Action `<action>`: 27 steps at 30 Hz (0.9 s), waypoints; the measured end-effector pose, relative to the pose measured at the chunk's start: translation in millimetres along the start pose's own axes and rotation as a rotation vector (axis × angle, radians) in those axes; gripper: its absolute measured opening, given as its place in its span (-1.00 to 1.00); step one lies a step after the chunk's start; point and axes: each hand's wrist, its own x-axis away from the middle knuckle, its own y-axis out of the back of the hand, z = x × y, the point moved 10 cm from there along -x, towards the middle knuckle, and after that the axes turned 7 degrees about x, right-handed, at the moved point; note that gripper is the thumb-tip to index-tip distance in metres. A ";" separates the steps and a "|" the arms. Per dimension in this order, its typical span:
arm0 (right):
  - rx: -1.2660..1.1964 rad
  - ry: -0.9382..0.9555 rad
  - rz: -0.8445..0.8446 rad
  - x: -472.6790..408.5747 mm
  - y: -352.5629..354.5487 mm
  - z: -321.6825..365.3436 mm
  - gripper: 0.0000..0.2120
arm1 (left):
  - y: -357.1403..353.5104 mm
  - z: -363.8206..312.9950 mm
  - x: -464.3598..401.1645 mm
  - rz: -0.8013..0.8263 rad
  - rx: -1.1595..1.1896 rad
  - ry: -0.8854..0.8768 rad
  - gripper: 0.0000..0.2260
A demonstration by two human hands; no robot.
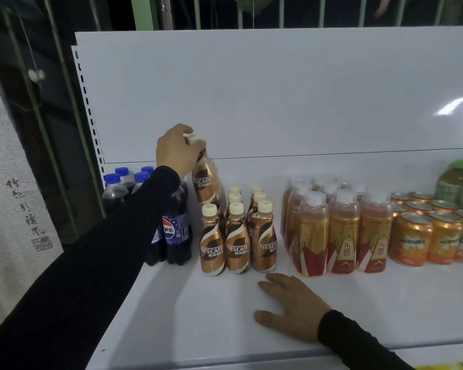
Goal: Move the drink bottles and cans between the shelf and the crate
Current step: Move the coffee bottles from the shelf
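My left hand (174, 149) grips the cream cap of a brown Nescafe bottle (205, 180), which hangs tilted above the back of the Nescafe group (238, 231) on the white shelf (198, 316). My right hand (292, 305) rests flat on the shelf surface in front of the bottles, fingers spread, holding nothing. Dark Pepsi bottles (175, 231) with blue caps stand at the left, partly hidden by my left sleeve. The crate is not in view.
Right of the Nescafe group stand red-and-gold bottles (340, 231), then orange Mirinda cans (412, 239), with green-topped bottles (457, 182) at the far right. The shelf's white back panel (278, 97) rises behind them. A perforated upright (87, 108) edges the left side.
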 end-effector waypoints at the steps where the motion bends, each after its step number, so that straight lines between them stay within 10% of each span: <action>1: -0.017 -0.001 -0.001 -1.0 -0.4 -0.7 0.01 | 6.3 -4.3 1.1 -0.024 0.021 -0.014 -0.64; 9: -0.265 -0.032 -0.290 0.2 33.9 -6.3 -0.48 | 25.9 -17.1 13.9 -0.006 0.274 -0.009 -0.68; 19: -0.807 0.159 -0.650 13.8 94.7 34.1 -0.13 | -31.2 7.7 85.0 0.233 0.473 0.143 -0.83; 27: -0.908 0.081 -0.643 16.4 84.6 29.0 -0.38 | -39.3 16.5 114.3 0.259 0.475 0.188 -0.73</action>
